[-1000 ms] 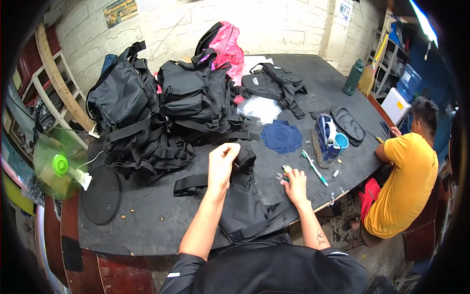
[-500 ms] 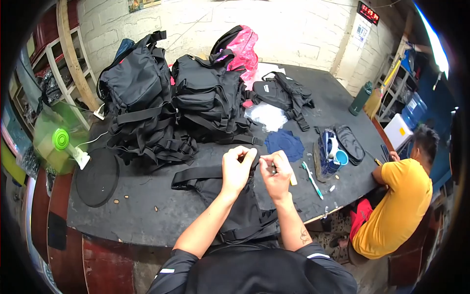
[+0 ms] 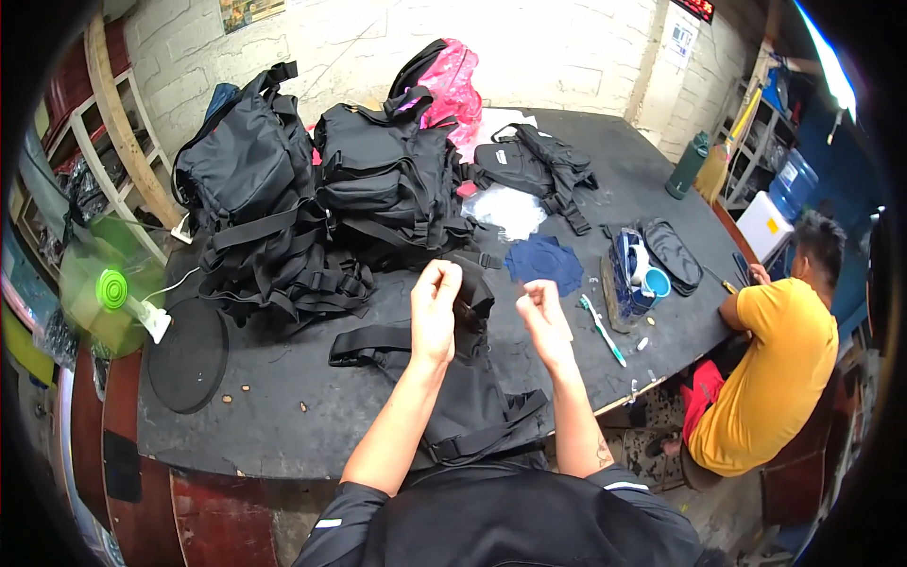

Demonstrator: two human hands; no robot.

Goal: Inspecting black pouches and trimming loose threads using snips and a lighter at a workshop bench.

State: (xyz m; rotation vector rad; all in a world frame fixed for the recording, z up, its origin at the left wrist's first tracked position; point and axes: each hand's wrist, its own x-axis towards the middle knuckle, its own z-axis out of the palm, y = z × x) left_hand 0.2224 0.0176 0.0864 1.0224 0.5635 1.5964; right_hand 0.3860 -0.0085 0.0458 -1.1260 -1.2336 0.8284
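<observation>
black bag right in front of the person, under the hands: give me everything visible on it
The black bag lies flat on the dark table, its near end hanging over the edge toward the person. It looks like woven synthetic fabric, matte, with webbing straps: one strap loops out to the left, another crosses its lower part with a buckle. The left hand grips a raised fold at its far end; the right hand hovers beside it, closed, contact unclear.

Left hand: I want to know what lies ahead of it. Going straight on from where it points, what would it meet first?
The left hand points away from the person; first in line looks like the black backpack, though depth is unclear.
</observation>
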